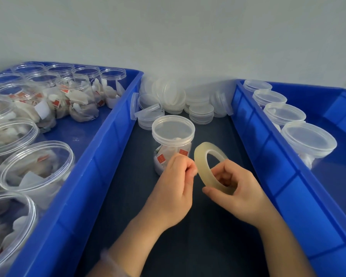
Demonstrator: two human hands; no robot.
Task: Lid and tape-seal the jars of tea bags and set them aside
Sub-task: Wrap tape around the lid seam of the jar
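We held the tape roll [200,163] in our right hand [242,191], fingers curled through its core. Our left hand [174,185] pinched at its edge, probably the tape's loose end, beside the lidded jar [173,129].

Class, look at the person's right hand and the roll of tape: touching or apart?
Touching. The head view shows the right hand gripping the roll of tape, fingers curled through its hole, thumb against its rim.

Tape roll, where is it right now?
Head view, centre: the tape roll is held in the right hand, the left hand pinching at its edge, in front of the lidded jar, between the left blue bin and right blue bin.
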